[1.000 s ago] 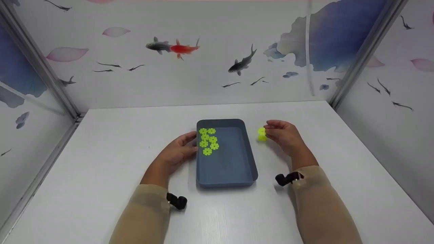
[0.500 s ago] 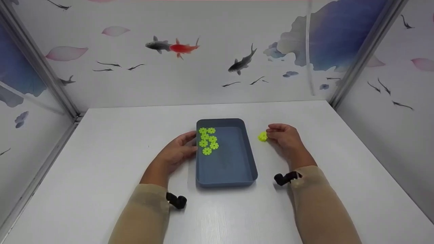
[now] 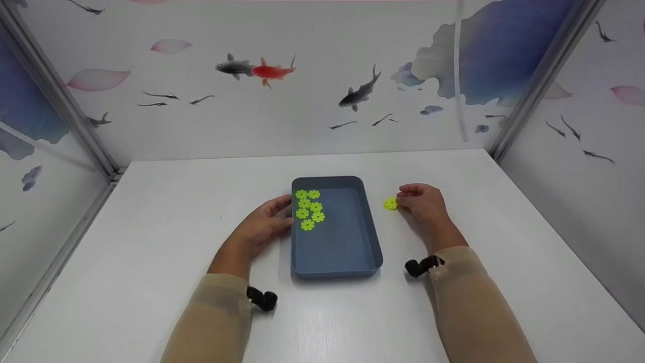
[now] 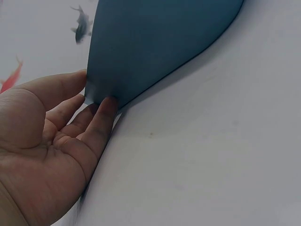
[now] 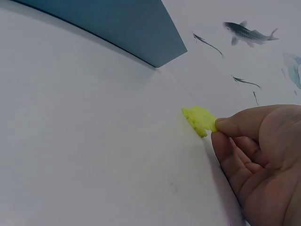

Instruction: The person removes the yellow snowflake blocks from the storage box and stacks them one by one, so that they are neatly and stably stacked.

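In the head view, a blue-grey rectangular tray lies on the table. My left hand touches the outside of its left wall, fingers relaxed; the left wrist view shows those fingertips against the tray's side. Several yellow-green notched snowflake discs lie flat along the tray's left side. Right of the tray, my right hand pinches a yellow snowflake disc by its edge between thumb and forefinger. The disc looks layered in the right wrist view, close over the white table, and the fingers cover its right part.
A white table carries everything, bounded by printed panels with fish and petals at the back and sides. Black wrist cameras stick out from both tan sleeves. The tray's right wall stands between my right hand and the discs inside.
Two yellow discs seen apart beside my right hand now overlap as one shape at its fingertips. The right hand has shifted slightly toward me. The left hand and tray hold still.
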A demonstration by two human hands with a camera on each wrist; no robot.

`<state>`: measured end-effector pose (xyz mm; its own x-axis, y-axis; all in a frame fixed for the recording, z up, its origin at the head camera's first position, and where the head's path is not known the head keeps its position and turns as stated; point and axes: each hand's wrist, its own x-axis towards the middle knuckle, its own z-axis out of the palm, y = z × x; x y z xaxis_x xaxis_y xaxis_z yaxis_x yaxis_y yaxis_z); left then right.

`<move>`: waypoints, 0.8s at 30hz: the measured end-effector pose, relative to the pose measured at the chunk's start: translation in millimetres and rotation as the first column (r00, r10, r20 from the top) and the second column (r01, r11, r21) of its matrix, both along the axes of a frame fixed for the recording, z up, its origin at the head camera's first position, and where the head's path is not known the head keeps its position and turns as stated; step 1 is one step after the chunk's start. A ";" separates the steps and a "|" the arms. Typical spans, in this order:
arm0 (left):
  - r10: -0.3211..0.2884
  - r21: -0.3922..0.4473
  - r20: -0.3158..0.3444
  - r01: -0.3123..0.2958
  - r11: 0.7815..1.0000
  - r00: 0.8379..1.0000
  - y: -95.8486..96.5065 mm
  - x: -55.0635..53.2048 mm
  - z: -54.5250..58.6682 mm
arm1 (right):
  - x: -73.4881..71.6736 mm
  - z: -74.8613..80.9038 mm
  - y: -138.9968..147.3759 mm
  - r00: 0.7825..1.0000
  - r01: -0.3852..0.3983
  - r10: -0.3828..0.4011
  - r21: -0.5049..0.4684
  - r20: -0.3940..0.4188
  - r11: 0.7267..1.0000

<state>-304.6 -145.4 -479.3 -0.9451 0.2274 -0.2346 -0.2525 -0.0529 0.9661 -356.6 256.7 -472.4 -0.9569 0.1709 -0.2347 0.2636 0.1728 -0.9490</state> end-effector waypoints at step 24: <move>0.001 0.019 0.002 -0.001 1.000 1.000 -0.4 0.6 -0.6 | -2.5 -1.7 1.8 0.996 -0.077 0.084 0.182 -0.032 0.980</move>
<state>-304.0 -145.8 -479.9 -0.9449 0.2305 -0.2324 -0.2546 -0.0713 0.9644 -359.2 258.5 -474.0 -0.9771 0.1290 -0.1693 0.2053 0.3614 -0.9095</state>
